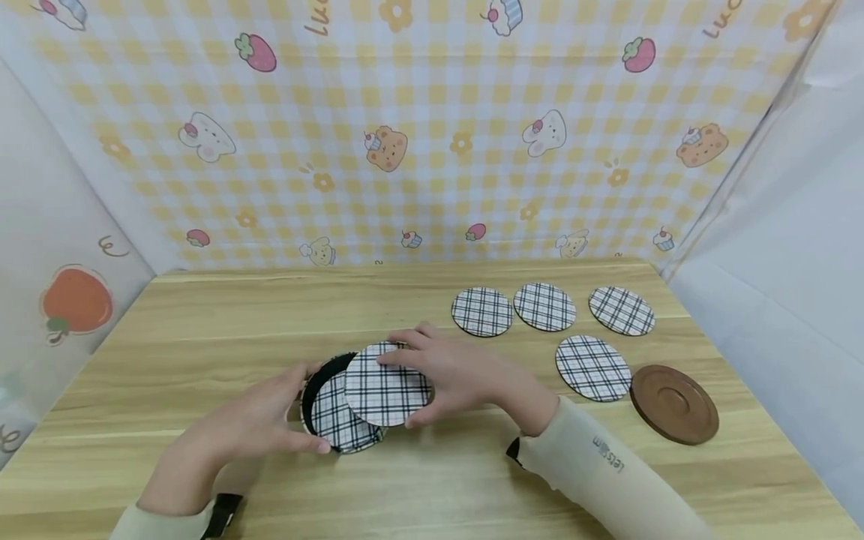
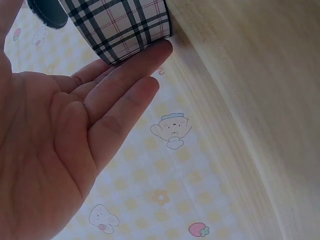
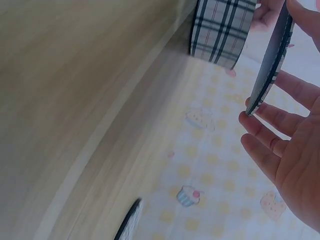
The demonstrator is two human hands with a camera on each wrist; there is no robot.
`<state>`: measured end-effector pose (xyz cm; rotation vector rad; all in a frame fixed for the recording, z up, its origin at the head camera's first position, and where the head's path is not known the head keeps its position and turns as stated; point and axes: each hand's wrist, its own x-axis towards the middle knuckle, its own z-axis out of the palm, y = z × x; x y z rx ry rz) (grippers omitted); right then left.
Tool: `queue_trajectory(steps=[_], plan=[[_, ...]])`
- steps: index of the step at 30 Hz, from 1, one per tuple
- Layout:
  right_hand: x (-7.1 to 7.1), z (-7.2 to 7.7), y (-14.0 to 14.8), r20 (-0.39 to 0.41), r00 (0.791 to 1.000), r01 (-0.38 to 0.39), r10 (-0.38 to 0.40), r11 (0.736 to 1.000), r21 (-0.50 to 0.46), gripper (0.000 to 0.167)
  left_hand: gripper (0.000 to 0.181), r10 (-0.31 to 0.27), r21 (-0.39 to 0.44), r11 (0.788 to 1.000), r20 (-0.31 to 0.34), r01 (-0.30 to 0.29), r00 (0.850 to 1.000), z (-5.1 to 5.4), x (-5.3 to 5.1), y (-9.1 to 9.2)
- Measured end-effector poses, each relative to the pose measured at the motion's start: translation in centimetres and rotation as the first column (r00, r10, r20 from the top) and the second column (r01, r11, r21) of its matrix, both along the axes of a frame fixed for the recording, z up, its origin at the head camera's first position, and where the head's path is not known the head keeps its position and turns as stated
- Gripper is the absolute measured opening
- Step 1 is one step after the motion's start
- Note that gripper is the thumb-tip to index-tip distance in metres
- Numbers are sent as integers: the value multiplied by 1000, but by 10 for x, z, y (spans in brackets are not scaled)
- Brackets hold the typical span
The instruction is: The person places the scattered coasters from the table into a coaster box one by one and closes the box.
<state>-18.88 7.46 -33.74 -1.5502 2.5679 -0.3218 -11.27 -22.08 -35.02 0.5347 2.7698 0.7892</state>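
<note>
In the head view, we see the left hand spread round the side of a round, plaid-covered container with a black inner wall, thumb on the near side and fingers on the far side. A plaid round surface shows inside it. The right hand pinches a flat, round, black-and-white plaid coaster by its edge, so that it overlaps the right part of the container from where we look. Four similar loose plaid coasters lie to the right on the pale wood-grain table: three along the back, one nearer us. Just beside that nearer one is a brown round disc with ringed grooves. Behind hangs a yellow-and-white checked cloth with cartoon prints.

In the left wrist view, we find the fingers nearly straight against the container's plaid wall, which has thin red lines. The dark rounded piece at the top left is perhaps the coaster's underside; it is too cropped for us to be sure.

In the right wrist view, we see the held coaster almost edge-on, with a dark stitched rim and a plain grey underside, between thumb and spread fingers. The container stands beyond it.
</note>
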Motion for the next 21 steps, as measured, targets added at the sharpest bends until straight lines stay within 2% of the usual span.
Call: queue_trajectory(steps=[11, 21], plan=[[4, 1, -29, -14, 997, -82, 82, 996, 22, 86, 106, -17, 28, 999, -19, 17, 1000, 0, -2, 0], [5, -3, -46, -22, 995, -93, 94, 994, 55, 86, 107, -38, 27, 999, -35, 39, 999, -1, -2, -1]])
